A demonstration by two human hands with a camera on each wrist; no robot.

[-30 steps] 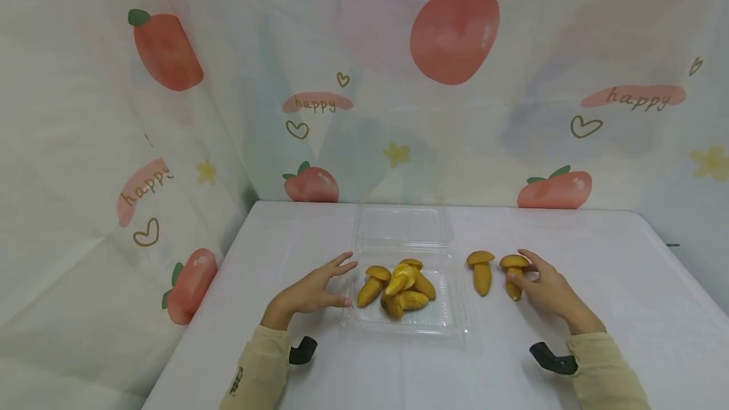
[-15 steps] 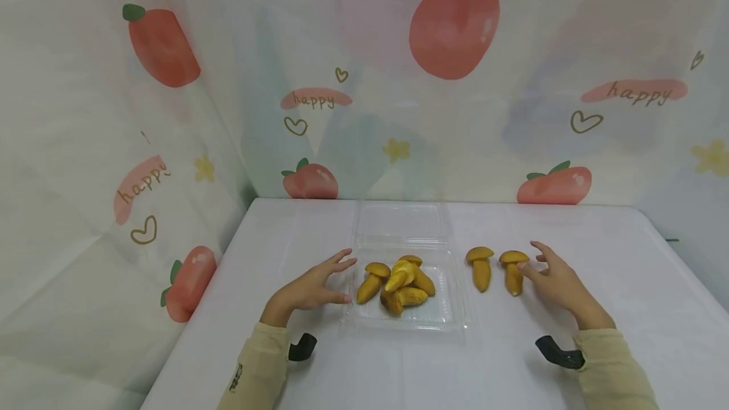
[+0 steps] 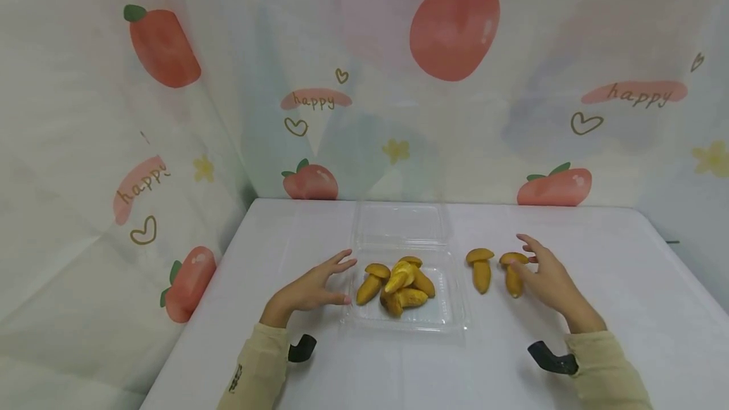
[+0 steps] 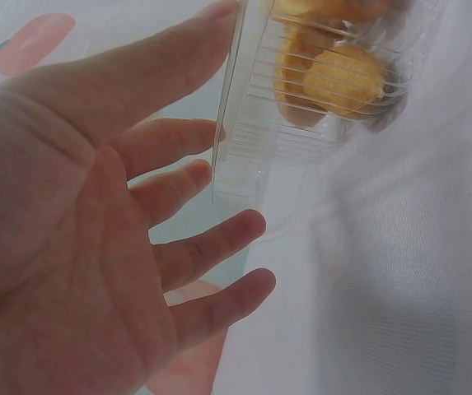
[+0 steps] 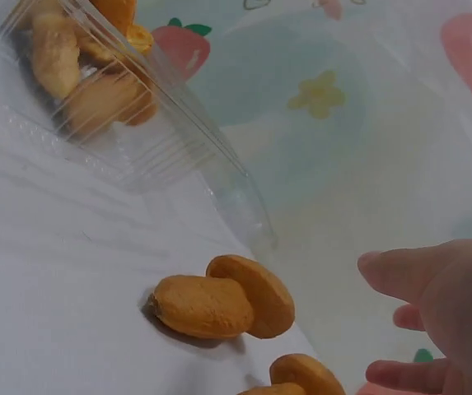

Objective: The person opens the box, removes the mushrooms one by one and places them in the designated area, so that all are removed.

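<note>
Several yellow-brown mushrooms lie in a clear plastic clamshell box, whose lid is folded back. My left hand is spread beside the box's left wall. In the left wrist view, the thumb and forefinger of that hand overlap the box rim. To the right of the box, two mushrooms lie on the table: one nearer the box and another farther right. My right hand hovers by the farther one with loosely extended fingers; the right wrist view shows the hand holding nothing.
A white cloth covers the table. A printed fabric backdrop rises behind it and along the left side. A dark curved piece sits at each wrist, the left and the right.
My right hand has drawn away to the right from the farther mushroom, then come back toward it, slightly higher. That mushroom and the left hand have stayed in place.
</note>
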